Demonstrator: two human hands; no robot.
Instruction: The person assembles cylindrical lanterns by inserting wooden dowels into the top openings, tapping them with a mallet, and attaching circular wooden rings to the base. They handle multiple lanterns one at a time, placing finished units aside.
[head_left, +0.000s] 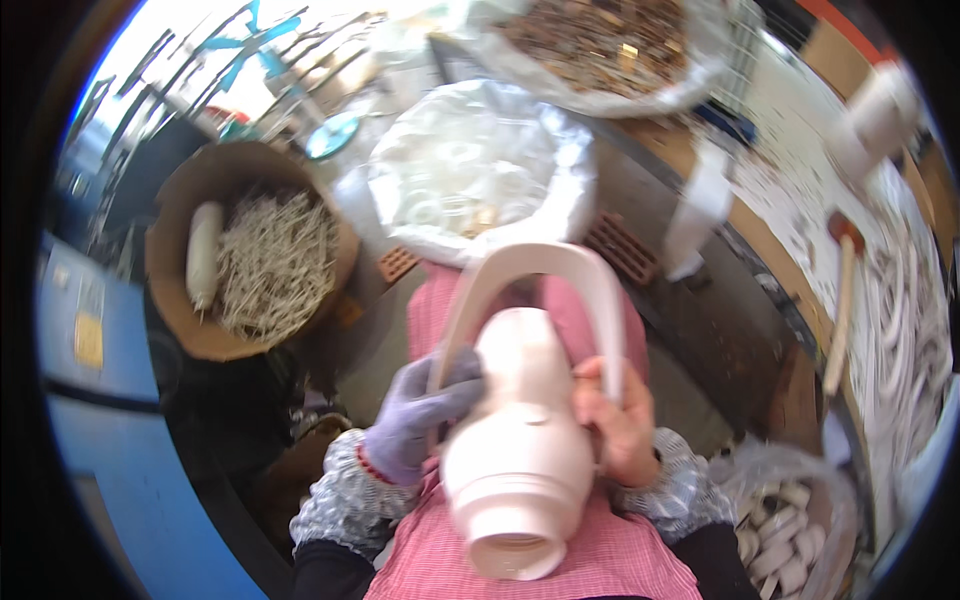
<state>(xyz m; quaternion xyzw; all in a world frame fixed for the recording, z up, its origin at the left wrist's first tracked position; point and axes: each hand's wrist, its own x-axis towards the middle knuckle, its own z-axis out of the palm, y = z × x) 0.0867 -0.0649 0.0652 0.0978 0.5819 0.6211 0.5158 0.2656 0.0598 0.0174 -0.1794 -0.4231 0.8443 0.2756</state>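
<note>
A pale pink plastic jug body (520, 455) lies across my lap on a pink checked apron, its round threaded mouth toward me. Over its far end arches a wide pink handle (540, 258), its two arms reaching down along the sides of the body. My left hand (422, 408), in a grey-purple glove, is closed round the handle's left arm beside the jug. On the other side, my bare right hand (620, 420) grips the lower end of the handle's right arm, fingertips close to the body. Where the handle meets the jug is partly hidden by the hands.
A round cardboard bin (170, 270) with thin pale sticks stands at left, near a blue cabinet (130, 470). Ahead is a white-lined tub (390, 190) of translucent rings. A mallet (846, 290) lies at right, and a plastic bag (835, 480) of pale pieces sits lower right.
</note>
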